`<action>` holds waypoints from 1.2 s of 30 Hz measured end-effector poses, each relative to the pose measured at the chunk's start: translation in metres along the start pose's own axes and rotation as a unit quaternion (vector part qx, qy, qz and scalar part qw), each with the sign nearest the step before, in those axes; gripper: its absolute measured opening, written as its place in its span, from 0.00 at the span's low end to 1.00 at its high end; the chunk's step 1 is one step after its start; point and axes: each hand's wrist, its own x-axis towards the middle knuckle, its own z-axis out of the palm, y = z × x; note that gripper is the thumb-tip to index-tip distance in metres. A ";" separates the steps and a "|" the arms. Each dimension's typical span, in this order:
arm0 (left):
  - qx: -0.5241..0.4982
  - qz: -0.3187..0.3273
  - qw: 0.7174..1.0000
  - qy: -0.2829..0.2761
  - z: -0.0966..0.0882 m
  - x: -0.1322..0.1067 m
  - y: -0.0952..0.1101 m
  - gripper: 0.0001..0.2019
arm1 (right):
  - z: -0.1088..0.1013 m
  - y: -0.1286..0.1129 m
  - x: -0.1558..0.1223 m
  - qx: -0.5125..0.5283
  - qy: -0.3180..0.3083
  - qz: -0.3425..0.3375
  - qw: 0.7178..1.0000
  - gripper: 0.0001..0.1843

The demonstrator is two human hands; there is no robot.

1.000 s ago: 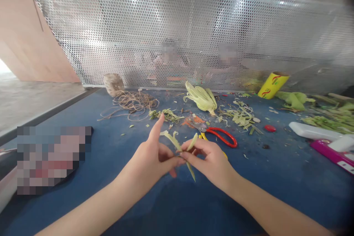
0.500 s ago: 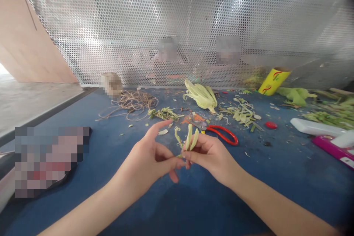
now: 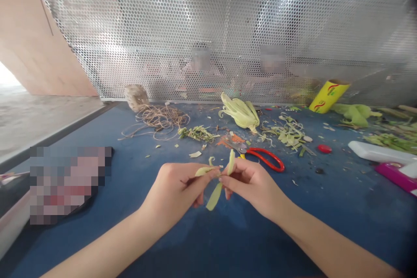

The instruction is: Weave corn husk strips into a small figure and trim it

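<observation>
Pale green corn husk strips [image 3: 214, 197] are pinched between the fingertips of both my hands, above the middle of the blue table. My left hand [image 3: 180, 184] is closed on one end, a strip lying along its thumb and forefinger. My right hand [image 3: 252, 182] grips them close beside it, with one strip standing up from its fingers and a broader one hanging below. Just beyond my right hand lie red-handled scissors [image 3: 267, 158]. Farther back rests a whole corn husk [image 3: 240, 115] with its leaves spread.
Tangled twine [image 3: 163, 117] lies at the back left. Small piles of husk scraps [image 3: 288, 132] are scattered across the table. At the right are a yellow tube [image 3: 329, 96], a red cap [image 3: 324, 149] and a white-and-magenta tool [image 3: 395, 176]. A perforated metal screen [image 3: 208, 21] stands behind.
My left fingers, spread before, have closed on the husk strips. The strips, upright before, now splay out, one hanging down between my hands. The view has shifted slightly.
</observation>
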 end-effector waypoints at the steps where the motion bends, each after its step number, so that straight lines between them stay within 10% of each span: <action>1: 0.008 0.006 1.000 0.005 0.000 0.000 0.000 0.13 | -0.001 0.000 0.000 0.000 0.005 -0.004 1.000 0.12; 7: 0.035 0.110 0.993 0.027 -0.002 0.004 0.001 0.08 | -0.004 -0.001 0.003 0.040 -0.011 -0.026 0.999 0.11; 15: -0.050 0.030 0.998 -0.032 0.003 -0.002 0.005 0.28 | -0.006 0.002 0.004 0.260 0.021 0.021 0.965 0.09; 24: -0.102 -0.112 0.985 -0.088 0.011 -0.007 0.005 0.27 | -0.001 0.002 -0.002 -0.016 0.072 -0.065 0.995 0.09; 31: -0.012 -0.016 0.996 -0.086 0.012 -0.006 -0.001 0.18 | -0.006 0.006 -0.001 -0.232 0.173 -0.225 0.930 0.07; 36: -0.033 0.000 0.998 -0.054 0.014 -0.004 0.002 0.17 | 0.001 0.003 -0.003 -0.181 0.131 -0.165 0.961 0.09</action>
